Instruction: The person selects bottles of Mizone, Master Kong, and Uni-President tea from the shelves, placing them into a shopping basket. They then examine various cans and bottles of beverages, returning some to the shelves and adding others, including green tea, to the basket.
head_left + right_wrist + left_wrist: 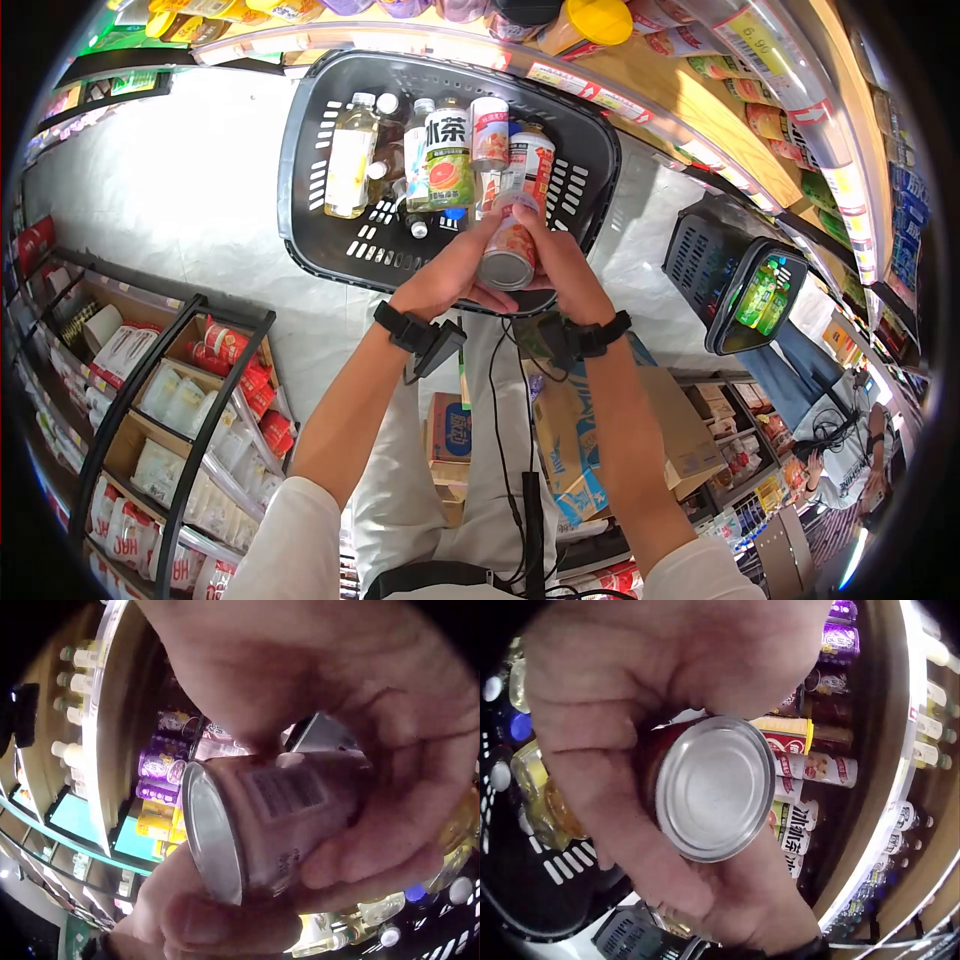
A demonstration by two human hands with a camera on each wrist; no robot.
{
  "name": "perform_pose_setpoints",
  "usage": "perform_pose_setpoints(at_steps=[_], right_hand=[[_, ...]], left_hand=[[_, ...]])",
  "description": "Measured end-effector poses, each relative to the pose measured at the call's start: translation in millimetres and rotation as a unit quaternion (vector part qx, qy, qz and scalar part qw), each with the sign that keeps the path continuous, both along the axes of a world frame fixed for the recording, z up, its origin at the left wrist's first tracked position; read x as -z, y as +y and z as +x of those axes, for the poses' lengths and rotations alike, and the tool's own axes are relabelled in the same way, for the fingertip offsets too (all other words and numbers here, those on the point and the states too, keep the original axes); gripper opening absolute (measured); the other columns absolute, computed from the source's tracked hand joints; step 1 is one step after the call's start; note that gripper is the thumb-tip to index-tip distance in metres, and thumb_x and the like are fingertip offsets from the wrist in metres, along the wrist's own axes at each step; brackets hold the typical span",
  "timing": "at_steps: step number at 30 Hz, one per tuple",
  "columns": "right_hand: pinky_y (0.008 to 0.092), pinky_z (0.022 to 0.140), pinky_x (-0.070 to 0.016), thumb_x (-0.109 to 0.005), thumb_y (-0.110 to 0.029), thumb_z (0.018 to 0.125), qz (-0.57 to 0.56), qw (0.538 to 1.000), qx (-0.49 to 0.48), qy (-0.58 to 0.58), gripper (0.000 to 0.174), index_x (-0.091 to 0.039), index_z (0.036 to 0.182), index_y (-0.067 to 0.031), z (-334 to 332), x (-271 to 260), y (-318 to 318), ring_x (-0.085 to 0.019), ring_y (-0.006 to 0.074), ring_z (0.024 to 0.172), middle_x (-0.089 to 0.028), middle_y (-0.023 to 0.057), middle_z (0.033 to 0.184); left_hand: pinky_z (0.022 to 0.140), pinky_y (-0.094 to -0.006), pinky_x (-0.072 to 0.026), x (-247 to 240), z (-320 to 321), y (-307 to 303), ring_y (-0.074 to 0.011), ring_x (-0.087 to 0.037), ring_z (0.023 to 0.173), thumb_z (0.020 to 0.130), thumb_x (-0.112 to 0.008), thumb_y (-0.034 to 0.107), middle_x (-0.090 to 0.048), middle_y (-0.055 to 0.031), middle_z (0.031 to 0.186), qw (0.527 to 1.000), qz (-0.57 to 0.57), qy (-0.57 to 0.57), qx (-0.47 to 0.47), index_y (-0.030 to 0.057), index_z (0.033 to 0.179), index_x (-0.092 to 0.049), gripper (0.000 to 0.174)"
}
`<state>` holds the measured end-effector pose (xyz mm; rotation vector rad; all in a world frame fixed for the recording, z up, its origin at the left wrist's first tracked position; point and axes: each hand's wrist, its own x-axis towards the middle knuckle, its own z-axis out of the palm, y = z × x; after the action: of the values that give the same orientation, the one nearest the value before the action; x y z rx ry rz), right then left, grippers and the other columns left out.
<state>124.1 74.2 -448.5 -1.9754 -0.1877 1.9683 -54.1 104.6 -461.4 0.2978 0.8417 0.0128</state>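
Both hands hold one pinkish-red printed can [508,258] over the near side of a black shopping basket [320,238]. My left hand [448,272] grips it from the left, and its fingers wrap the can in the left wrist view. From the right, my right hand [566,278] curls round the same can. The bare metal end [716,789] faces toward me, while a barcode label [289,791] shows in the right wrist view. Inside the basket lie a similar can [490,135], a large iced-tea bottle [448,160], a pale yellow bottle [352,158] and several other drinks.
A shelf edge with price tags [600,92] curves along the far side. At right stands another basket [712,325] with green bottles, near another person [835,440]. A rack of packaged goods [170,430] is at left; cardboard boxes [665,425] sit behind my right arm.
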Motion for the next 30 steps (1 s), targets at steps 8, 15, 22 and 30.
perform_pose_setpoints(at_steps=[8, 15, 22, 30], right_hand=[[0.0356, 0.076, -0.0559, -0.066, -0.037, 0.096, 0.303, 0.939, -0.134, -0.094, 0.051, -0.054, 0.128, 0.0017, -42, 32, -5, -0.071, 0.0245, 0.091, -0.070, 0.0146, 0.106], [0.0487, 0.088, -0.0515, -0.066, -0.028, 0.093, 0.401, 0.856, -0.210, -0.251, 0.063, -0.041, 0.140, 0.0047, -117, 78, 14, -0.062, 0.0456, 0.109, -0.061, 0.0300, 0.122], [0.0536, 0.086, -0.0513, -0.058, -0.029, 0.096, 0.276, 0.885, -0.286, -0.243, 0.044, -0.049, 0.126, 0.0010, -148, 156, 51, -0.064, 0.0468, 0.106, -0.064, 0.0291, 0.118], [0.0501, 0.083, -0.0542, -0.054, -0.024, 0.096, 0.251, 0.812, -0.383, -0.363, 0.024, -0.061, 0.101, -0.0025, -164, 167, 73, -0.068, 0.0402, 0.098, -0.071, 0.0213, 0.099]], left_hand=[[0.095, -0.0309, -0.0482, 32, -20, -9, -0.0172, -0.060, 0.104, 0.109, -0.031, 0.048, -0.060, -0.0123, 0.119, 0.972, 0.135, 0.076, -0.176, 0.0007, 0.133, -0.050, 0.056], [0.092, -0.0335, -0.0469, 71, -61, 0, -0.0235, -0.057, 0.106, 0.108, -0.032, 0.046, -0.058, -0.0151, 0.117, 0.903, 0.213, 0.258, -0.269, -0.0043, 0.138, -0.042, 0.059], [0.101, -0.0432, -0.0438, 138, -88, 24, -0.0415, -0.056, 0.121, 0.099, -0.048, 0.041, -0.054, -0.0326, 0.129, 0.914, 0.278, 0.269, -0.124, -0.0087, 0.139, -0.036, 0.065], [0.101, -0.0435, -0.0466, 176, -92, 42, -0.0431, -0.060, 0.118, 0.091, -0.058, 0.035, -0.060, -0.0354, 0.124, 0.909, 0.250, 0.296, -0.153, -0.0096, 0.138, -0.039, 0.067]])
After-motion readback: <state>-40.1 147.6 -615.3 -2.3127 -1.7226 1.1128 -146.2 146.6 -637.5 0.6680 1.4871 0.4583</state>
